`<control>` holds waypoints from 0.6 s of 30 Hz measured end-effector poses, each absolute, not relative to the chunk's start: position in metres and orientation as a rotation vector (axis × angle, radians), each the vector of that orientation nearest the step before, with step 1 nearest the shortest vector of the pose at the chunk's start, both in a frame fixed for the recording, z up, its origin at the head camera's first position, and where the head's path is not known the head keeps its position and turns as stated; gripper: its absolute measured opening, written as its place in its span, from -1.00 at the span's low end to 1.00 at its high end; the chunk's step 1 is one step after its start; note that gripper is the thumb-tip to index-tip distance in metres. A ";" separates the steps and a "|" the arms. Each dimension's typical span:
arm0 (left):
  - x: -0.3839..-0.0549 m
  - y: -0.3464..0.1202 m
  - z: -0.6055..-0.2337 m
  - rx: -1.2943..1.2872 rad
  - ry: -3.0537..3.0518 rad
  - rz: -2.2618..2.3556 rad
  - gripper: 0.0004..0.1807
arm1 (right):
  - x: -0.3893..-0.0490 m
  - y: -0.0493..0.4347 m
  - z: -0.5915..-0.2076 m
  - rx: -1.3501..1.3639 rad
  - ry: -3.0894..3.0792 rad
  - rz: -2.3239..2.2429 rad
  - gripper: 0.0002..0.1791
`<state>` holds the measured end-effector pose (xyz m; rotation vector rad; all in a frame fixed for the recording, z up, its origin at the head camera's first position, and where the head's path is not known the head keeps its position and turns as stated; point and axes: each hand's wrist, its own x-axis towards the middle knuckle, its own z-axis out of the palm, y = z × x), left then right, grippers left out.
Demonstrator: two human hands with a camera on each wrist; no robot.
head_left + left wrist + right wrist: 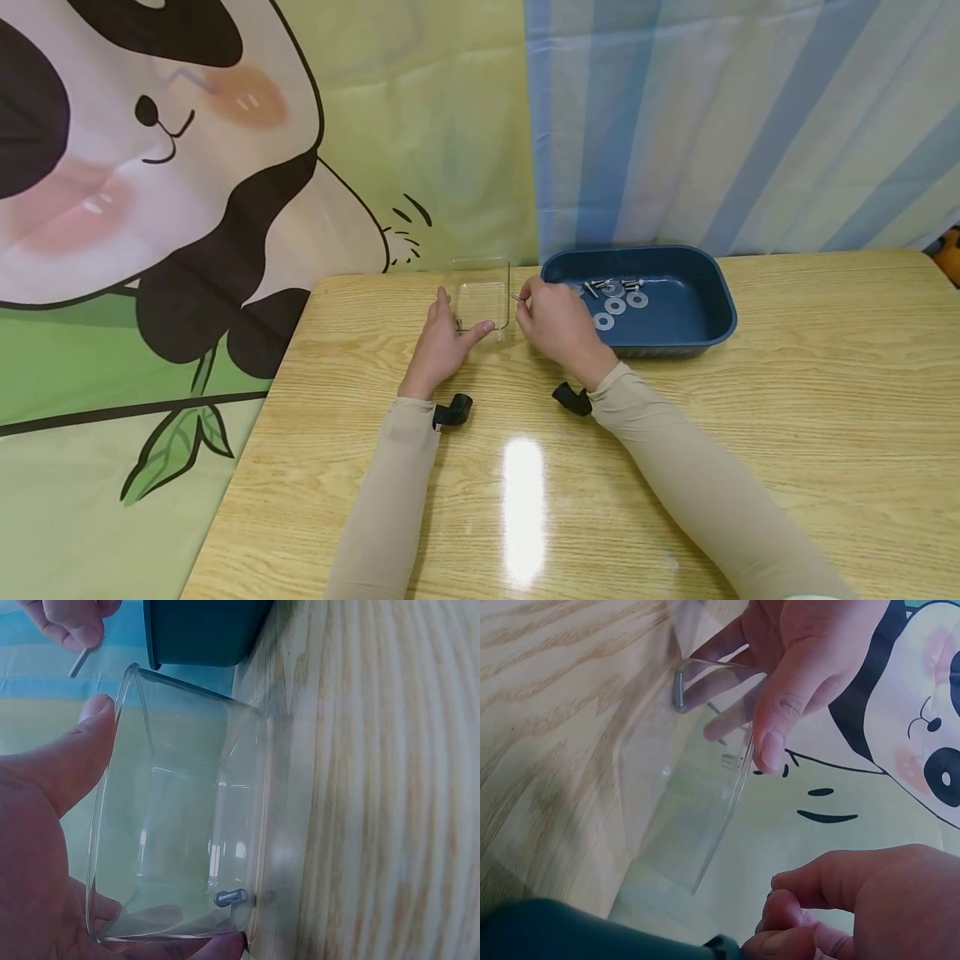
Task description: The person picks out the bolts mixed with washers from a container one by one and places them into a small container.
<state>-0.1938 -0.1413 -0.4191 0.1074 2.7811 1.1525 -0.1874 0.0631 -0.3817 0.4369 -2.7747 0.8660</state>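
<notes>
My left hand (pixel 441 348) grips a clear see-through box (pixel 509 293) at its near left corner, thumb over the rim and fingers along the outer side. Inside the box, a small metal bolt (pixel 229 898) lies in the corner by those fingers. My right hand (pixel 558 327) pinches another bolt (pixel 79 662) between thumb and fingertips. Its shank sticks out toward the box, just beyond the right rim. Most of that bolt is hidden by the fingers in the right wrist view.
A dark blue bin (pixel 690 308) stands right of the box, under my right hand, with several flat washers (pixel 615 306) and bolts (pixel 633 286) inside. Behind the wooden table (pixel 465 500) hangs a printed curtain (pixel 450 125). Black wrist mounts (pixel 453 410) jut from both sleeves.
</notes>
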 end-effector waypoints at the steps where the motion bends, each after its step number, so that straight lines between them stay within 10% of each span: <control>1: -0.194 -0.141 -0.419 0.107 2.783 1.151 0.26 | -0.188 0.062 -0.382 0.436 -2.780 0.861 -0.86; 18: -0.194 -0.141 -0.418 0.104 2.815 1.116 0.27 | -0.194 0.045 -0.387 0.471 -2.826 0.773 -0.86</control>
